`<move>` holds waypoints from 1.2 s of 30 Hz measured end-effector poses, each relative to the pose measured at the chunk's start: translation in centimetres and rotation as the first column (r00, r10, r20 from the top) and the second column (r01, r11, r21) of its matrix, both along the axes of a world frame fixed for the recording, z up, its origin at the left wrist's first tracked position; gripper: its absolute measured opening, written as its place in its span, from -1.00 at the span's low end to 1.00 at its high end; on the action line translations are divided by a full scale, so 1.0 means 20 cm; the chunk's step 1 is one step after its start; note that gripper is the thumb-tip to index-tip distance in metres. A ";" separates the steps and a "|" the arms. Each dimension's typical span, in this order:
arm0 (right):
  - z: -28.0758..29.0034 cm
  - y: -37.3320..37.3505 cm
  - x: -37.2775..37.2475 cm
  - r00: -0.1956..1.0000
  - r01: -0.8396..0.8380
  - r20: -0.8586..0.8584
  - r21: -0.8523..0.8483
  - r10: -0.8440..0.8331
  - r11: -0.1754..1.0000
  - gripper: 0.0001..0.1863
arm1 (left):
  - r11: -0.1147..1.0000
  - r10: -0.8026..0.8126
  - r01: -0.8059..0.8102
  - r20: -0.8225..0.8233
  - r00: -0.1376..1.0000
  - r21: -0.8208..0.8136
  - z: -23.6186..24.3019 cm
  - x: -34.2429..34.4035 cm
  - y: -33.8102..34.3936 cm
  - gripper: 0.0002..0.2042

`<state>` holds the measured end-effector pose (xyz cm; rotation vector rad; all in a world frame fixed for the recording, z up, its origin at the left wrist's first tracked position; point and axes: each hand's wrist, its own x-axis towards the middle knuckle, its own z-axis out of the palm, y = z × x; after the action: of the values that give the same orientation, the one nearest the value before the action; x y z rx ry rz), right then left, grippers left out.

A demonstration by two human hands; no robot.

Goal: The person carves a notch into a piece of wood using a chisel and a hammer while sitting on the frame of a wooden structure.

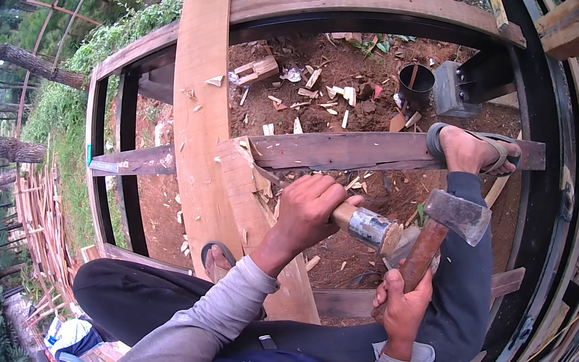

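My left hand (308,209) grips the chisel (368,228) at the chipped plank (234,177), my right hand (403,301) the hammer (424,248); I seem mid-carving, and striking calls for a steady blade.

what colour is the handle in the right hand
The handle is reddish brown, clearest in head view.

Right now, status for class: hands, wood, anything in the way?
Left hand gripping chisel. Right hand holding hammer. Board chipped at far end. Shavings lying there.

1 head-worn fisheye looks down, close above left hand (306,213) and right hand (405,305).
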<state>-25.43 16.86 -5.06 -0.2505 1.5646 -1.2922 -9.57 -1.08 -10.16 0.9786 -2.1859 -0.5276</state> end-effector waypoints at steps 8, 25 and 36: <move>0.01 -0.01 0.05 0.989 -0.088 -0.121 0.002 0.088 0.996 -0.66 | 0.997 0.056 -0.057 0.005 0.998 0.057 0.03 0.09 -0.08 -0.73; 0.14 -0.05 0.10 0.966 -0.135 -0.232 -0.080 0.113 0.988 -0.67 | 0.989 0.109 -0.112 0.033 0.993 0.098 0.03 0.12 -0.11 -0.71; 0.31 -0.12 0.14 0.908 0.171 -0.158 -0.707 -0.389 0.687 -0.68 | 0.984 0.114 -0.107 -0.041 0.993 0.144 0.10 0.10 -0.14 -0.69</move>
<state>-22.62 14.51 1.12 -0.7187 1.3291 -2.1514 -7.63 -3.96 -8.23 1.1431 -2.0588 -0.6549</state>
